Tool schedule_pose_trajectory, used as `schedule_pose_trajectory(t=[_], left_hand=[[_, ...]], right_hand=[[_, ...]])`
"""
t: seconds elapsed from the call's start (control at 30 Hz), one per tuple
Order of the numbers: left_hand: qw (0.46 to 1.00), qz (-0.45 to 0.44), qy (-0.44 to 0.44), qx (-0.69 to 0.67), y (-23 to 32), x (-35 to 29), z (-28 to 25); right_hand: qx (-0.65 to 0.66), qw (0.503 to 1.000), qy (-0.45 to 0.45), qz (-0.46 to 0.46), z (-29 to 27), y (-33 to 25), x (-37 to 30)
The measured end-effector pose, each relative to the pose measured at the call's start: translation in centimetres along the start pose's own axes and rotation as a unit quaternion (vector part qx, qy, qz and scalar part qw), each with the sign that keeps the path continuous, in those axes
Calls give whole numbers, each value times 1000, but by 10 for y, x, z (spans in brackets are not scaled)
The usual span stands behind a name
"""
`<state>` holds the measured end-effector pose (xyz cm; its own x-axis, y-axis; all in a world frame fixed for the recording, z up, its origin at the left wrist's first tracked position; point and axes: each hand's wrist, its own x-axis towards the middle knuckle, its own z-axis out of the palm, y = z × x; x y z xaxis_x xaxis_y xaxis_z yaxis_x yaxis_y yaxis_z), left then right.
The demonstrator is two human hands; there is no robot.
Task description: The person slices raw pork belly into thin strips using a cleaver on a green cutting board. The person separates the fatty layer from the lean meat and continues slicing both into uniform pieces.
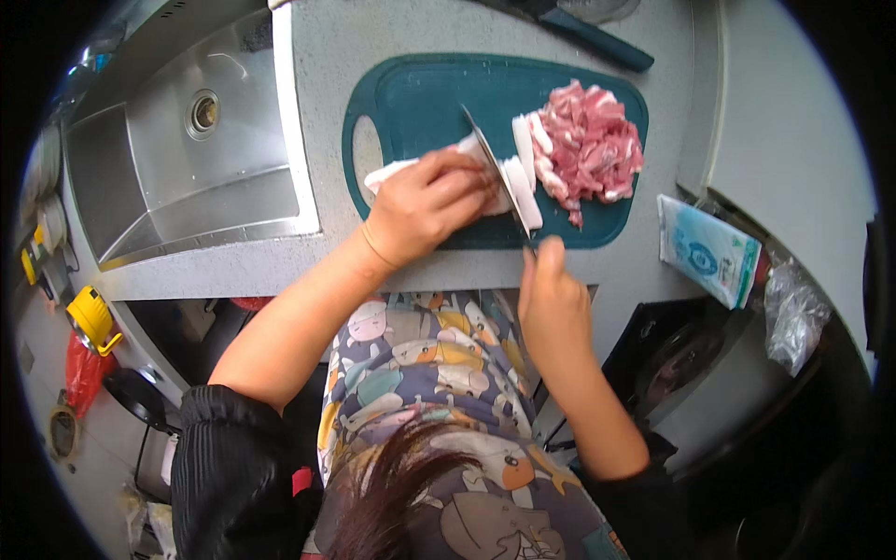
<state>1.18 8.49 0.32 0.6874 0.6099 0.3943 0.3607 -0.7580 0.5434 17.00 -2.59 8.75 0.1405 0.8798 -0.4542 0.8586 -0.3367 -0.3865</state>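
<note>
A dark green cutting board (420, 93) lies on the counter in front of me. With my right hand (557, 303) closed round its handle, a kitchen knife (501, 173) stands edge-down across the board. My left hand (434, 205) presses on a slab of pale, fatty meat (392, 172), its fingers curled close to the blade's left side; most of the slab is hidden under the hand. White slices of fat (525, 152) lie just right of the blade. Farther right is a heap of cut pink meat pieces (590, 140).
A steel sink (224, 121) with a drain is set into the counter at the left. Behind the board lies a dark, long-handled item (597, 39). A blue and white packet (707, 250) and crumpled clear plastic (793, 313) are at the right, near a wall.
</note>
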Motion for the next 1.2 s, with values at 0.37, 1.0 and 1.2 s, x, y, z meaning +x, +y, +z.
schedule_pose_trajectory(t=[0.37, 1.0, 1.2], left_hand=[[1000, -1, 11, 5, -3, -2, 0], [994, -47, 46, -85, 2, 32, -59], [951, 37, -306, -8, -9, 131, -78]], right_hand=[[-26, 999, 37, -24, 7, -1, 14], [6, 997, 72, -25, 23, -12, 7], [1, 994, 105, 5, 23, -17, 8]])
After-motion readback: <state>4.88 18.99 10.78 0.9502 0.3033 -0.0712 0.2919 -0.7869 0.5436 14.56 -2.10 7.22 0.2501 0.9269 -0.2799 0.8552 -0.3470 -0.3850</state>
